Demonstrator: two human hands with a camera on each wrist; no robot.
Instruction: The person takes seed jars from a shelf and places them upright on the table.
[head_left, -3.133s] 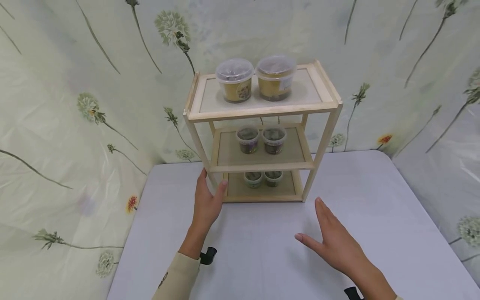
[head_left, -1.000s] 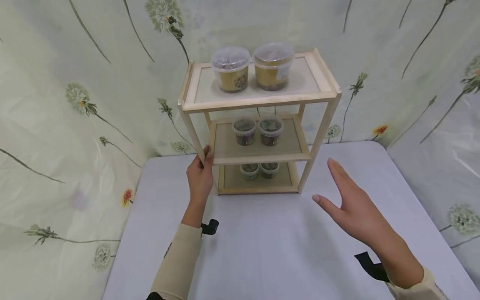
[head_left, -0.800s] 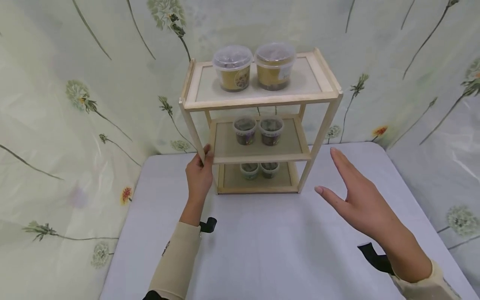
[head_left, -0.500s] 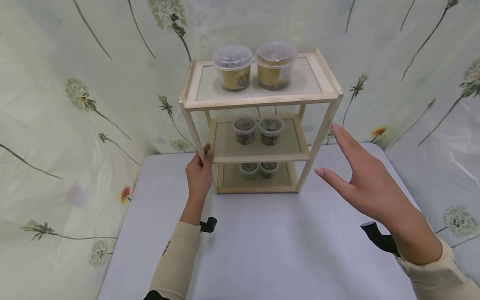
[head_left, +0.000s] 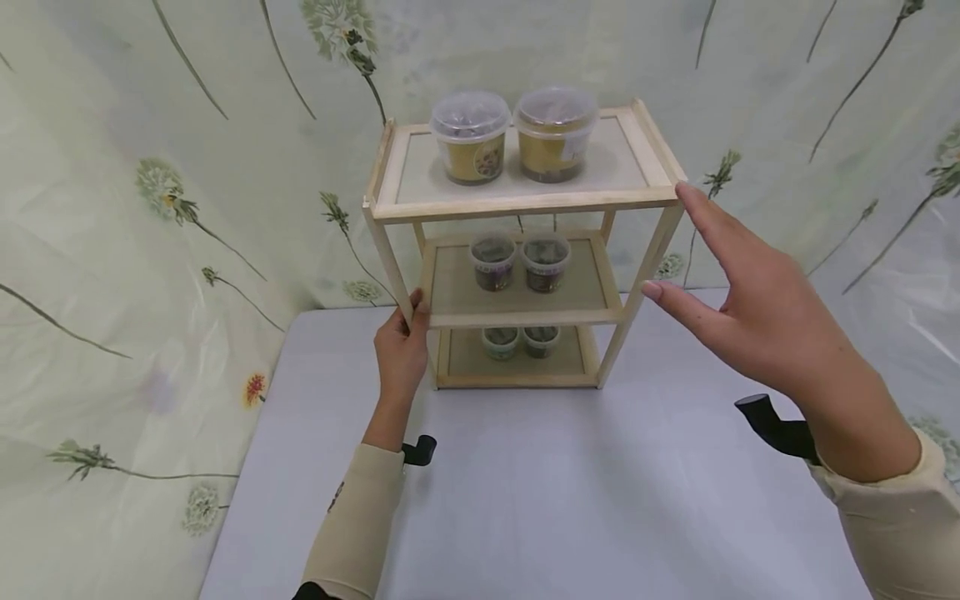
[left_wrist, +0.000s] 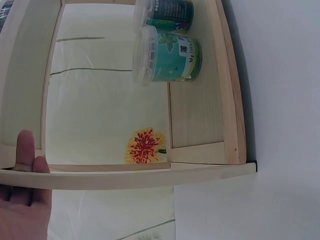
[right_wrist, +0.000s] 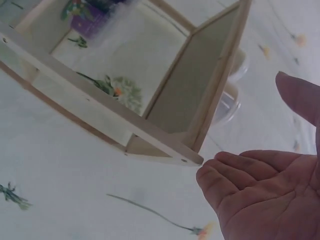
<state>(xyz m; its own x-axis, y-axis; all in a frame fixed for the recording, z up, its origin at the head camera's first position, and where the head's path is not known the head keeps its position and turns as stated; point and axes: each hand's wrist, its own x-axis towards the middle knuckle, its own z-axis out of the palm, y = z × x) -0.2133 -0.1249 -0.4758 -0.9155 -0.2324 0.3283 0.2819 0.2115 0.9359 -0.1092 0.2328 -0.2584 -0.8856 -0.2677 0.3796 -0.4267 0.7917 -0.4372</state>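
A three-tier pale wooden shelf rack stands upright in the head view. My left hand grips its left front post at the middle shelf, fingers behind and thumb in front; the left wrist view shows its fingers past the post. Beside the top right corner my right hand is spread, thumb apart. Its fingertips are at that corner; I cannot tell whether they touch. Two lidded tubs with yellow labels, left and right, sit on top. Two small cups stand on the middle shelf.
Two more small cups sit on the bottom shelf; one shows a teal label in the left wrist view. The rack stands on a white-covered table. Behind it hangs a dandelion-patterned sheet.
My right hand has risen from low on the rack's right to its top right corner. Over three seconds my left hand has moved higher on the left post and closed around it.
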